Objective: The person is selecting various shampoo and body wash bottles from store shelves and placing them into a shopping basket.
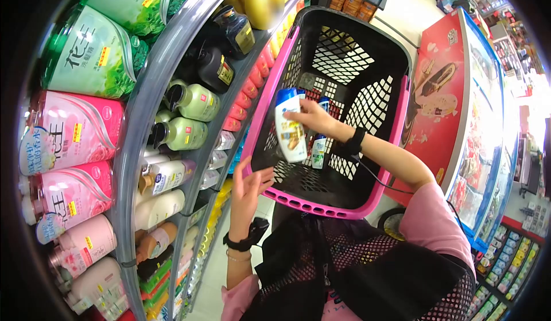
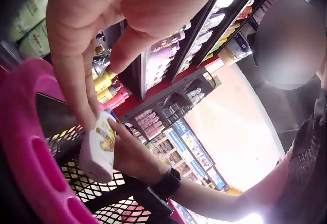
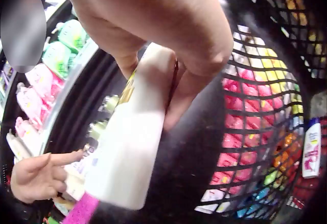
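A white shampoo bottle (image 1: 291, 134) with a blue cap is gripped by my right hand (image 1: 319, 118), tilted over the inside of a black shopping basket with a pink rim (image 1: 338, 211). In the right wrist view, fingers and thumb pinch the bottle (image 3: 134, 142) from both sides. Several other blue-capped bottles (image 1: 319, 151) lie deeper in the basket. My left hand (image 1: 248, 193) is beside the basket's near-left corner, fingers spread and holding nothing. Seen from the left wrist, its fingers overlap the top of the shampoo bottle (image 2: 98, 152).
Shelves on the left carry large pink refill pouches (image 1: 80, 128), green pump bottles (image 1: 192, 103) and other toiletries, with the grey shelf edge (image 1: 143, 91) close to the basket. At the right stands a red freezer (image 1: 436, 91) with a glass top.
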